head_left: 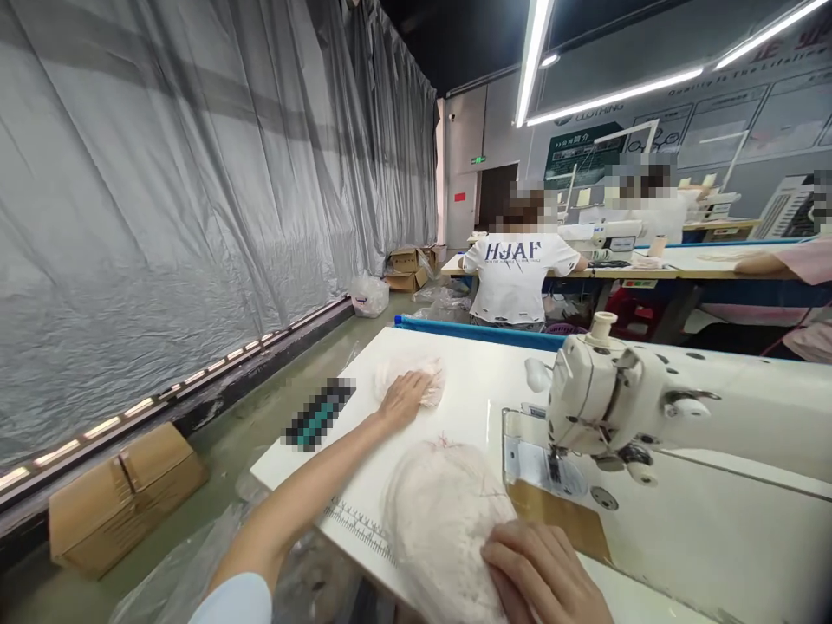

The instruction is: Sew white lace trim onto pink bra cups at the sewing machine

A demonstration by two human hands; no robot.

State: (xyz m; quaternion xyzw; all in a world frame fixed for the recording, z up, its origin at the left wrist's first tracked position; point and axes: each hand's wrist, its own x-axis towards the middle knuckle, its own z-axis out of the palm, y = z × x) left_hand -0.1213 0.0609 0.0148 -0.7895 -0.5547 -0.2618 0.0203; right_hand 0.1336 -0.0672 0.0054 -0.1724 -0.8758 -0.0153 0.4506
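Note:
A stack of thin, cream-white rounded fabric pieces (432,507) lies near me on the white table, with loose reddish threads along its edges. My right hand (549,572) grips the right edge of this stack, its fingers bent and the thumb hidden. Farther off, a smaller pile of the same pale fabric (390,374) lies toward the table's far left corner. My left hand (406,400) rests on that pile, fingers stretched over it and fingertips touching the cloth. Right of both piles stands a white sewing machine (604,390), its needle area apart from my hands.
A blurred dark and green object (321,414) lies at the table's left edge. A printed ruler scale (360,529) runs along the near edge. Cardboard box (126,498) and plastic bags are on the floor. A person in a white shirt (516,273) sits ahead.

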